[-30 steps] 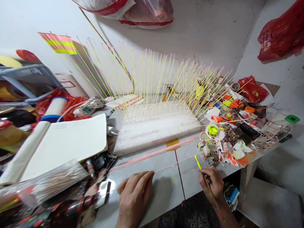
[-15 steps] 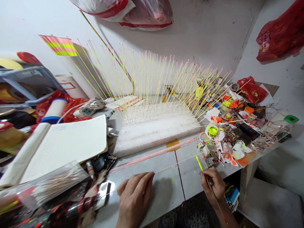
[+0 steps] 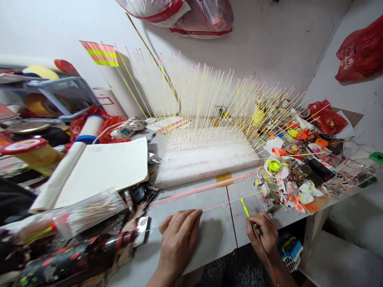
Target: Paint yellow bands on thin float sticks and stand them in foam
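My left hand [image 3: 178, 235] lies flat on the white table [image 3: 215, 235], fingers together and stretched over a thin pink stick [image 3: 227, 202] that runs to the right. My right hand [image 3: 263, 233] pinches a slim brush [image 3: 245, 208] with a neon-yellow tip, held close to that stick. A bundle of pink sticks [image 3: 206, 187] lies just beyond both hands. Behind it a white foam block [image 3: 206, 159] bristles with several upright yellow and pink sticks.
An open notebook [image 3: 101, 169] and a clear bag of sticks [image 3: 86, 213] lie at the left. Paint pots, a yellow paint lid [image 3: 274, 165] and stained scraps crowd the right. Red plastic bags [image 3: 360, 50] hang on the walls. A basket [image 3: 289, 253] sits below the table edge.
The view has shifted, so everything sits a little further right in the frame. My right hand with the brush has edged slightly left toward the stick; my left hand stays flat.
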Demonstrator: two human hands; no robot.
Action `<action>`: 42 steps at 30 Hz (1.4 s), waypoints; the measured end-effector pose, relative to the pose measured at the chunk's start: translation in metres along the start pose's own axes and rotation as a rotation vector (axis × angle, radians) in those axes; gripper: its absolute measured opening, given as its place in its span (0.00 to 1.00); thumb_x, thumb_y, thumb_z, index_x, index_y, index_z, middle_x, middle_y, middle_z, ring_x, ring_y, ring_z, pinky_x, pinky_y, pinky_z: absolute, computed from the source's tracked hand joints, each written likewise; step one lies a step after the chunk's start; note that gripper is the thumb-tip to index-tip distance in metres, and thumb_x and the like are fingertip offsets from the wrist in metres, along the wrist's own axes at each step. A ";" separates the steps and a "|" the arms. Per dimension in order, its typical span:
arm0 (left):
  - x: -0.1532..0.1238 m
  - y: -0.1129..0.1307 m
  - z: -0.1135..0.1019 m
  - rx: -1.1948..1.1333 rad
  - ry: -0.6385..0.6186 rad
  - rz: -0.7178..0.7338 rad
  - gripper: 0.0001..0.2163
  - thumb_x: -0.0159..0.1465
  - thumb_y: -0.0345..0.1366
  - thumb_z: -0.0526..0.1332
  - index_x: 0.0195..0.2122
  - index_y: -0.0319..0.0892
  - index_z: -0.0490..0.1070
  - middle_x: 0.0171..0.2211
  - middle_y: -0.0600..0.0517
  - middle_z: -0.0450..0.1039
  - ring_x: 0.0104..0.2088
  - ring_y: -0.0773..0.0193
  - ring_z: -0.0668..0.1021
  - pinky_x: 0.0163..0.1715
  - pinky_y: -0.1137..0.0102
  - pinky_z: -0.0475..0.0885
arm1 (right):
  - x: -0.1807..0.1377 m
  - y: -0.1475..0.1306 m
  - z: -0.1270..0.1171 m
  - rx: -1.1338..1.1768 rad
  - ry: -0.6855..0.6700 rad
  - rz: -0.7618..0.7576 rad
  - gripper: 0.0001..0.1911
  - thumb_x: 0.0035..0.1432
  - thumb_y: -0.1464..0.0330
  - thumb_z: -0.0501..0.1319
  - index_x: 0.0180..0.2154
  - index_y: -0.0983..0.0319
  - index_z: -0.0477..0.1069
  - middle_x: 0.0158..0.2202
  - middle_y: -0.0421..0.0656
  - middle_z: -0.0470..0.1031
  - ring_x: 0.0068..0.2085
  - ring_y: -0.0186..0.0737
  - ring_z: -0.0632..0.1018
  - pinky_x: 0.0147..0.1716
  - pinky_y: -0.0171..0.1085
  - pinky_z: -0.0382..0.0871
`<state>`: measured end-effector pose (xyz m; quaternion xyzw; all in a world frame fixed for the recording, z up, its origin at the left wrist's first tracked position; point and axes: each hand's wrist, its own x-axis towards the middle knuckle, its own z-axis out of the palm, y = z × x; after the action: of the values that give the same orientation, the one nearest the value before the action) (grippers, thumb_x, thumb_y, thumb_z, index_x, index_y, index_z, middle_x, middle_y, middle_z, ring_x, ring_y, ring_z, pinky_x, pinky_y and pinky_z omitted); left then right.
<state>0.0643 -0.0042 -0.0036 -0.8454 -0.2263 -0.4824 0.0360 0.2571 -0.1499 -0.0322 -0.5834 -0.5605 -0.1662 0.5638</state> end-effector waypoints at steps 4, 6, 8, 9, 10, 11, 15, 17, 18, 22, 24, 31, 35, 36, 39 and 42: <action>0.001 0.002 -0.001 -0.001 -0.005 -0.011 0.06 0.67 0.26 0.58 0.41 0.42 0.71 0.31 0.53 0.77 0.31 0.67 0.78 0.39 0.68 0.63 | -0.001 0.000 0.001 -0.004 0.001 0.011 0.07 0.63 0.76 0.61 0.40 0.60 0.72 0.29 0.40 0.77 0.29 0.34 0.75 0.27 0.32 0.70; 0.001 0.003 -0.002 -0.008 -0.006 -0.019 0.06 0.67 0.26 0.58 0.41 0.43 0.71 0.31 0.54 0.77 0.31 0.67 0.78 0.39 0.68 0.63 | -0.002 0.000 0.001 -0.007 0.001 0.034 0.06 0.63 0.76 0.61 0.40 0.60 0.72 0.29 0.40 0.76 0.29 0.34 0.75 0.26 0.32 0.70; 0.002 0.004 -0.003 -0.011 -0.010 -0.028 0.06 0.66 0.26 0.58 0.41 0.44 0.71 0.31 0.54 0.77 0.31 0.67 0.78 0.39 0.68 0.63 | -0.002 0.000 0.000 -0.012 0.002 0.050 0.05 0.63 0.75 0.61 0.39 0.59 0.72 0.29 0.40 0.76 0.28 0.34 0.74 0.25 0.31 0.69; 0.003 0.005 -0.004 -0.010 -0.013 -0.030 0.06 0.66 0.26 0.58 0.41 0.44 0.71 0.31 0.54 0.77 0.31 0.67 0.78 0.39 0.67 0.63 | -0.002 0.000 0.000 -0.014 0.004 0.050 0.05 0.63 0.75 0.61 0.39 0.59 0.72 0.28 0.40 0.76 0.27 0.34 0.74 0.24 0.31 0.69; 0.003 0.005 -0.004 -0.007 -0.017 -0.030 0.07 0.66 0.26 0.58 0.41 0.44 0.71 0.31 0.54 0.77 0.31 0.67 0.78 0.38 0.67 0.63 | -0.002 0.000 0.000 -0.015 0.008 0.052 0.05 0.64 0.74 0.61 0.38 0.59 0.72 0.28 0.39 0.75 0.27 0.34 0.73 0.24 0.31 0.69; 0.004 0.005 -0.005 -0.005 -0.018 -0.028 0.06 0.66 0.26 0.58 0.40 0.44 0.71 0.31 0.54 0.77 0.31 0.67 0.78 0.38 0.67 0.63 | -0.002 0.000 -0.001 -0.016 0.013 0.057 0.05 0.64 0.74 0.61 0.38 0.59 0.72 0.28 0.39 0.75 0.26 0.34 0.73 0.24 0.32 0.69; 0.004 0.005 -0.005 -0.005 -0.015 -0.022 0.06 0.66 0.26 0.59 0.40 0.44 0.71 0.31 0.54 0.77 0.31 0.67 0.78 0.38 0.68 0.63 | -0.006 0.002 -0.002 -0.019 0.025 0.097 0.05 0.64 0.74 0.61 0.39 0.59 0.72 0.29 0.40 0.75 0.27 0.34 0.73 0.26 0.32 0.70; 0.004 0.005 -0.005 -0.001 -0.014 -0.019 0.06 0.66 0.26 0.59 0.40 0.43 0.71 0.31 0.54 0.77 0.31 0.67 0.77 0.38 0.68 0.63 | -0.008 0.003 -0.003 -0.015 0.032 0.106 0.05 0.64 0.75 0.61 0.39 0.59 0.72 0.29 0.40 0.75 0.27 0.34 0.74 0.26 0.32 0.70; 0.004 0.005 -0.004 0.002 -0.014 -0.020 0.06 0.66 0.26 0.59 0.40 0.43 0.71 0.31 0.54 0.77 0.31 0.67 0.77 0.38 0.68 0.63 | -0.008 0.003 -0.003 -0.014 0.037 0.110 0.05 0.64 0.75 0.61 0.39 0.59 0.72 0.29 0.40 0.75 0.27 0.34 0.74 0.26 0.32 0.70; 0.003 0.006 -0.004 0.014 -0.015 -0.021 0.06 0.67 0.26 0.58 0.40 0.43 0.70 0.31 0.54 0.77 0.31 0.67 0.78 0.38 0.67 0.62 | -0.009 0.000 -0.003 0.002 0.033 0.116 0.06 0.63 0.76 0.61 0.39 0.59 0.72 0.30 0.40 0.76 0.28 0.34 0.75 0.27 0.33 0.71; 0.003 0.006 -0.004 0.020 -0.013 -0.025 0.05 0.67 0.26 0.58 0.40 0.43 0.70 0.31 0.54 0.77 0.31 0.67 0.77 0.39 0.67 0.62 | -0.007 -0.005 -0.001 0.024 0.026 0.088 0.07 0.63 0.77 0.61 0.40 0.59 0.72 0.30 0.40 0.76 0.28 0.35 0.75 0.26 0.33 0.71; 0.001 0.006 -0.004 -0.003 -0.001 -0.053 0.07 0.66 0.25 0.57 0.41 0.44 0.71 0.31 0.54 0.78 0.32 0.68 0.77 0.39 0.68 0.63 | -0.001 -0.020 0.012 0.074 -0.015 -0.006 0.09 0.62 0.78 0.60 0.42 0.59 0.71 0.29 0.41 0.77 0.28 0.35 0.75 0.25 0.33 0.71; -0.001 0.007 -0.003 0.001 0.002 -0.067 0.07 0.66 0.25 0.57 0.41 0.44 0.70 0.31 0.55 0.77 0.32 0.68 0.77 0.40 0.67 0.62 | 0.000 -0.019 0.014 0.059 -0.025 -0.001 0.08 0.63 0.77 0.60 0.42 0.59 0.72 0.30 0.41 0.77 0.28 0.34 0.74 0.25 0.32 0.70; -0.001 0.008 -0.003 -0.001 0.003 -0.071 0.07 0.66 0.25 0.57 0.41 0.44 0.70 0.31 0.55 0.77 0.32 0.68 0.77 0.41 0.67 0.62 | 0.001 -0.019 0.014 0.056 -0.027 -0.003 0.08 0.63 0.77 0.60 0.41 0.59 0.72 0.29 0.40 0.77 0.28 0.34 0.74 0.24 0.32 0.70; -0.001 0.009 -0.003 -0.009 0.006 -0.073 0.08 0.66 0.25 0.57 0.41 0.44 0.70 0.32 0.55 0.78 0.32 0.68 0.77 0.41 0.67 0.62 | 0.002 -0.019 0.014 0.050 -0.033 -0.008 0.08 0.63 0.77 0.60 0.41 0.59 0.72 0.29 0.40 0.77 0.27 0.34 0.74 0.24 0.32 0.70; -0.001 0.009 -0.004 -0.011 -0.002 -0.075 0.07 0.66 0.25 0.57 0.41 0.44 0.70 0.32 0.55 0.78 0.32 0.68 0.78 0.41 0.67 0.62 | 0.001 -0.018 0.014 0.045 -0.035 0.006 0.07 0.63 0.77 0.60 0.40 0.59 0.72 0.29 0.39 0.76 0.27 0.34 0.74 0.25 0.32 0.70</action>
<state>0.0646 -0.0137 -0.0008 -0.8369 -0.2553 -0.4840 0.0131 0.2360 -0.1425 -0.0277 -0.5748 -0.5721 -0.1417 0.5676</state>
